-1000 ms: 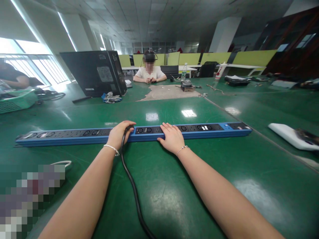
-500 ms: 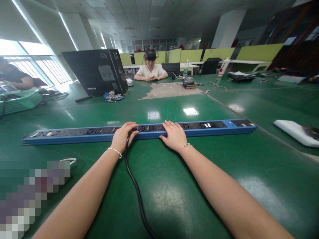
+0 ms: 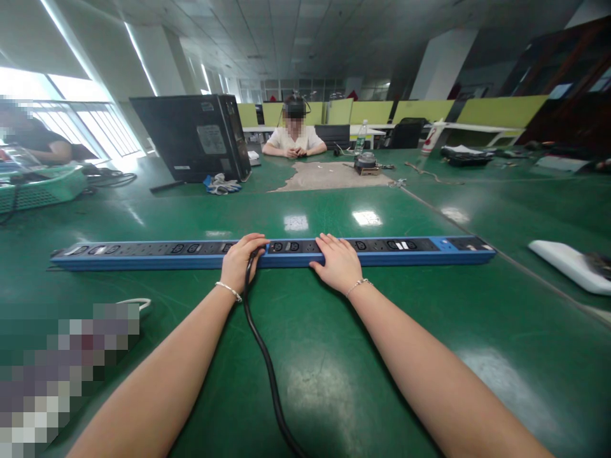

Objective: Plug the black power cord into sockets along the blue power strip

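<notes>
A long blue power strip [image 3: 153,262] with a black socket face lies across the green table. Over its middle, my left hand [image 3: 242,259] is closed around the end of a black power cord [image 3: 267,356]. The plug itself is hidden by my fingers, so I cannot tell whether it sits in a socket. My right hand [image 3: 338,262] lies across the strip a little further right, fingers over the top and far edge, thumb against the near side. From my left hand the cord runs down towards the front edge of the view.
Behind the strip stand a black computer case [image 3: 191,137] and a pair of gloves [image 3: 222,184]. A green basket [image 3: 42,187] is at the left, a white object [image 3: 566,261] at the right. A person [image 3: 294,133] sits across the green table [image 3: 324,331].
The view has shifted slightly, so everything sits a little further right. Both hands keep their places on the strip.
</notes>
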{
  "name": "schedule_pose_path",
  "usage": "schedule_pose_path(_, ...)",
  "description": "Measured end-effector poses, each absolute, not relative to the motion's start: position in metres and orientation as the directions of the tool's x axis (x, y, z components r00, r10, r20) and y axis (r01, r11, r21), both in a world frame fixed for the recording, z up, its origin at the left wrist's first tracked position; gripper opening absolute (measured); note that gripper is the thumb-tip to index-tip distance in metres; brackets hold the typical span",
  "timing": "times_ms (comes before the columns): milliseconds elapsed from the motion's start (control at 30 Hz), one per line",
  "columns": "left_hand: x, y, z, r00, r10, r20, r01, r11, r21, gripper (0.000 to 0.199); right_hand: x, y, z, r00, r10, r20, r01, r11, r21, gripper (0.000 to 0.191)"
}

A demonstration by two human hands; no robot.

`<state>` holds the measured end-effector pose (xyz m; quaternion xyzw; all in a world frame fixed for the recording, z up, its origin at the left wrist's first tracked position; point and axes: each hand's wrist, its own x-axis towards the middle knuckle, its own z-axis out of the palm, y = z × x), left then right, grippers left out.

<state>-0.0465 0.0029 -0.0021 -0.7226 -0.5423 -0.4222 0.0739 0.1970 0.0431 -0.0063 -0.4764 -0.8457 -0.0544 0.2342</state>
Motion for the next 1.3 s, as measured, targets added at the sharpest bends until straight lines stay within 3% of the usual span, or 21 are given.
schedule_pose_path(167,-0.068,0.002,0.017,-0.272,0.463,0.843,0.836,-0.32,0.445,0.018,0.197,0.044,-0.006,-0.443,0.775,0.451,0.828,0.546,-0.125,0.057)
schedule_pose_path(400,-0.13,-0.012,0.011,-0.52,0.466,0.716,0.792,-0.052,0.609,0.033,0.197,0.045,-0.007,-0.438,0.781,0.445,0.828,0.543,-0.139,0.056)
schedule_pose_path(533,-0.146,-0.014,0.004,-0.515,0.565,0.644,0.793,0.029,0.608,0.029,0.197,0.045,-0.007,-0.444,0.778,0.445,0.825,0.549,-0.137,0.056)
schedule_pose_path(700,-0.15,-0.013,0.003,-0.489,0.635,0.598,0.756,-0.033,0.653,0.029,0.198,0.044,-0.006,-0.444,0.775,0.45,0.826,0.548,-0.13,0.056)
schedule_pose_path(1033,-0.156,-0.01,-0.003,-0.287,0.7,0.654,0.789,-0.215,0.576,0.026,0.198,0.044,-0.006,-0.446,0.773,0.451,0.829,0.547,-0.118,0.056)
schedule_pose_path(1300,-0.158,-0.012,-0.009,-0.251,0.728,0.638,0.829,-0.179,0.53,0.028,0.198,0.045,-0.007,-0.45,0.772,0.449,0.821,0.555,-0.132,0.055)
